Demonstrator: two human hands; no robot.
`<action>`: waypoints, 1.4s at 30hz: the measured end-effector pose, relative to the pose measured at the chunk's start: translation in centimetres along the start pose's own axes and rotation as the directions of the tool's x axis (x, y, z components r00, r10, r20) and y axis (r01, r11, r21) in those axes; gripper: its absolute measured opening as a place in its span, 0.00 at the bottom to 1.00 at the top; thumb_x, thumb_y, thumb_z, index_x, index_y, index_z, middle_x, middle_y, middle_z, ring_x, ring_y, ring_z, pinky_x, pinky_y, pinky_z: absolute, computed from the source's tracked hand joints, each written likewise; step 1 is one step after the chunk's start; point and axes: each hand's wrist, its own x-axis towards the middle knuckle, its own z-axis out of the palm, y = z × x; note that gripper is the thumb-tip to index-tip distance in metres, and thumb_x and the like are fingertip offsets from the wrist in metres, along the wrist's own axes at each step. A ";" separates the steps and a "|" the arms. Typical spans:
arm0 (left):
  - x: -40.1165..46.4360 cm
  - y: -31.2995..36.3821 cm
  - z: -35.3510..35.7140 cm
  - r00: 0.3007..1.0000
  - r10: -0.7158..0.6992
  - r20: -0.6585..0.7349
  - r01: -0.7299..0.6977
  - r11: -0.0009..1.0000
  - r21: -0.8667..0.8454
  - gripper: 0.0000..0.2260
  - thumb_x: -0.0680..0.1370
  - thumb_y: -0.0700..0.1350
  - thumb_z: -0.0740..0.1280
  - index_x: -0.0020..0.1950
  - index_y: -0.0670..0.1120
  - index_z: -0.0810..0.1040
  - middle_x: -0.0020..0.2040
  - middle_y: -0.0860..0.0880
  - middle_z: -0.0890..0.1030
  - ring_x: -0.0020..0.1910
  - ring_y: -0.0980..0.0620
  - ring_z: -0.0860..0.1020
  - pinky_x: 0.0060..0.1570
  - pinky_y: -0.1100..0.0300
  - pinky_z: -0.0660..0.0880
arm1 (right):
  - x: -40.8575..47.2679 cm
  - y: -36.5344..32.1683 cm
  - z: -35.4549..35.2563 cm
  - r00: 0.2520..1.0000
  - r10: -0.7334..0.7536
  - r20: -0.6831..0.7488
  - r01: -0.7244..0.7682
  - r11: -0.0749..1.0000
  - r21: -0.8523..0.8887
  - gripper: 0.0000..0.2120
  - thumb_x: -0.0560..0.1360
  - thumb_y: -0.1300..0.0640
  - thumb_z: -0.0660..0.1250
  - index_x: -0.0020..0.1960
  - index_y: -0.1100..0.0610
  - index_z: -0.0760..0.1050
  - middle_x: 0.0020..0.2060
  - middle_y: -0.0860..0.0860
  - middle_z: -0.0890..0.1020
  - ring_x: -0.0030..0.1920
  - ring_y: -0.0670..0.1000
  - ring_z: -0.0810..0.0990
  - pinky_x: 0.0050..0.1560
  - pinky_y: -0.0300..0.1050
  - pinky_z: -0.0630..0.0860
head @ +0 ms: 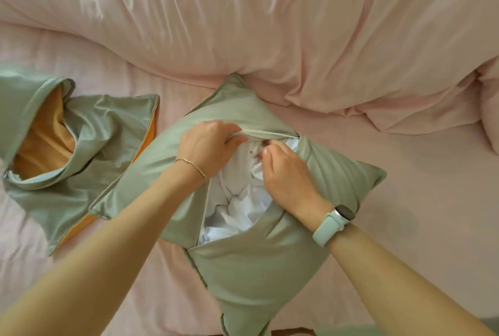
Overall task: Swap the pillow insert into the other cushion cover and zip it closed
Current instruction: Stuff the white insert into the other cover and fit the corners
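Note:
A sage green cushion cover [259, 262] lies in the middle of the bed, its zip side gaping open. The crumpled white pillow insert [237, 200] shows through the opening. My left hand [208, 146] grips the upper edge of that opening and holds it up. My right hand [283, 171] is at the opening with curled fingers pinching the white insert fabric. A second green cover [89, 152] with an orange lining lies empty and open at the left.
Everything rests on a pink bed sheet [405, 200]. A bunched pink duvet [270, 25] fills the far side and a pink pillow edge [490, 109] shows at the right.

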 end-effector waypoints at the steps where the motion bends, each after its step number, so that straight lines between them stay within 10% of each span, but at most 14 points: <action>1: 0.1 0.2 -0.2 0.992 0.065 -0.106 -0.060 0.997 0.056 0.13 0.77 0.54 0.63 0.51 0.47 0.81 0.47 0.45 0.80 0.48 0.41 0.77 0.39 0.53 0.69 | 0.5 0.0 0.0 0.999 0.041 0.002 -0.041 0.999 -0.011 0.21 0.79 0.51 0.46 0.49 0.64 0.72 0.51 0.59 0.77 0.52 0.61 0.74 0.45 0.44 0.60; 4: 0.8 0.6 -0.2 0.958 0.125 -0.259 -0.121 0.992 0.033 0.12 0.78 0.51 0.63 0.48 0.44 0.80 0.47 0.44 0.78 0.46 0.41 0.77 0.35 0.55 0.65 | 2.5 -0.5 0.1 0.976 0.201 0.084 -0.194 0.978 -0.079 0.15 0.82 0.54 0.48 0.60 0.63 0.67 0.58 0.61 0.76 0.59 0.62 0.73 0.50 0.50 0.62; 12: 2.6 -0.5 0.9 0.983 -0.171 -0.067 0.149 0.956 -0.253 0.10 0.79 0.48 0.60 0.51 0.41 0.74 0.47 0.42 0.80 0.50 0.40 0.75 0.48 0.49 0.69 | 6.0 -1.2 1.5 0.881 0.453 0.139 -0.447 0.891 -0.076 0.20 0.77 0.45 0.59 0.58 0.60 0.73 0.57 0.58 0.79 0.58 0.60 0.76 0.51 0.46 0.69; 19: 2.8 -0.4 2.0 0.995 -0.086 0.045 0.092 0.985 -0.143 0.12 0.81 0.50 0.56 0.56 0.43 0.71 0.50 0.44 0.79 0.50 0.40 0.75 0.40 0.52 0.65 | 3.6 0.1 1.5 0.957 0.264 0.123 -0.249 0.960 -0.128 0.11 0.74 0.57 0.56 0.33 0.53 0.62 0.48 0.54 0.80 0.50 0.60 0.75 0.39 0.44 0.62; 24: 1.4 -0.5 0.9 0.973 0.109 0.205 -0.062 0.973 -0.222 0.14 0.74 0.54 0.67 0.54 0.46 0.76 0.32 0.54 0.73 0.38 0.47 0.73 0.38 0.55 0.68 | 0.8 1.1 1.9 0.990 0.095 -0.103 -0.105 0.990 -0.097 0.10 0.68 0.54 0.55 0.36 0.56 0.72 0.39 0.54 0.77 0.46 0.54 0.72 0.36 0.44 0.66; 30: -3.1 -1.1 -0.1 0.859 0.471 -0.202 -0.443 0.880 0.171 0.07 0.73 0.45 0.63 0.43 0.43 0.78 0.39 0.45 0.79 0.38 0.46 0.74 0.30 0.58 0.70 | -1.9 -0.4 1.7 0.951 -0.050 -0.304 0.030 0.997 -0.070 0.07 0.65 0.58 0.55 0.30 0.59 0.68 0.31 0.54 0.72 0.39 0.51 0.65 0.34 0.45 0.64; 37: -5.7 -0.6 -1.7 0.994 -0.080 -0.069 0.037 0.874 -0.485 0.05 0.74 0.33 0.62 0.46 0.41 0.75 0.31 0.51 0.76 0.33 0.46 0.73 0.33 0.61 0.63 | -3.8 -4.4 -1.8 0.995 0.082 -0.060 -0.083 0.997 -0.009 0.14 0.66 0.51 0.48 0.43 0.57 0.68 0.29 0.45 0.66 0.36 0.52 0.65 0.34 0.47 0.59; 42: -6.1 -3.1 -2.4 0.959 0.116 0.260 0.064 0.801 -0.595 0.10 0.76 0.34 0.63 0.41 0.49 0.69 0.30 0.52 0.72 0.25 0.59 0.67 0.29 0.66 0.62 | -5.3 -5.9 -1.1 0.995 0.100 -0.002 -0.100 0.994 -0.052 0.15 0.69 0.54 0.50 0.53 0.54 0.68 0.44 0.49 0.78 0.46 0.58 0.75 0.37 0.46 0.61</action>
